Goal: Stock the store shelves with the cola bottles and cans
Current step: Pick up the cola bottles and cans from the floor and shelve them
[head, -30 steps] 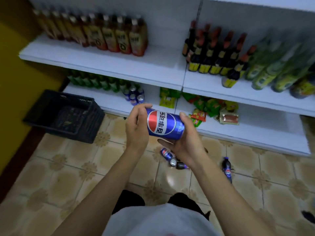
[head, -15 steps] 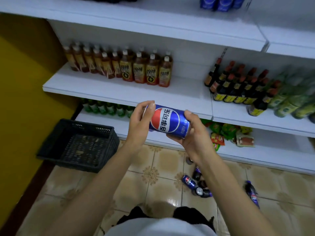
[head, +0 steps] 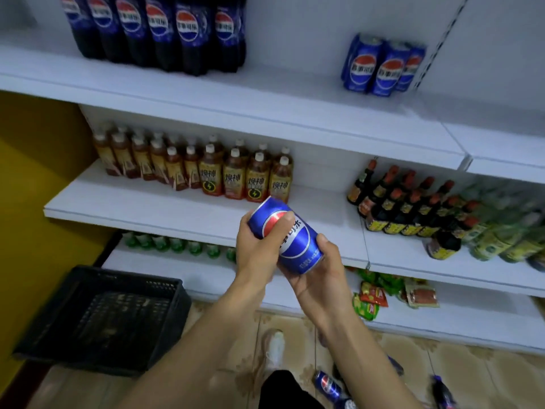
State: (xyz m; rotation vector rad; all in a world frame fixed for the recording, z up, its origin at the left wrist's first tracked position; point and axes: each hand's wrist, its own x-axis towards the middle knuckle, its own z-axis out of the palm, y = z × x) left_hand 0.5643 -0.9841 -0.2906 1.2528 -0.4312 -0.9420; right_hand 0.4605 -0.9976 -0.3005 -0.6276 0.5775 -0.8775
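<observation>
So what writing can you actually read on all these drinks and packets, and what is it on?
"百事可乐": standing cans and tall cola bottles on the top shelf.
"可乐", start covered: held can.
"焕神": amber bottles on the middle shelf.
Too blurred to read: dark sauce bottles, snack packets, floor can.

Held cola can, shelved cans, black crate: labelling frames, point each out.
held cola can (head: 296, 245): head view, logo side wall.
shelved cans (head: 390, 70): head view, front can's logo.
black crate (head: 126, 276): head view, far rim.
</observation>
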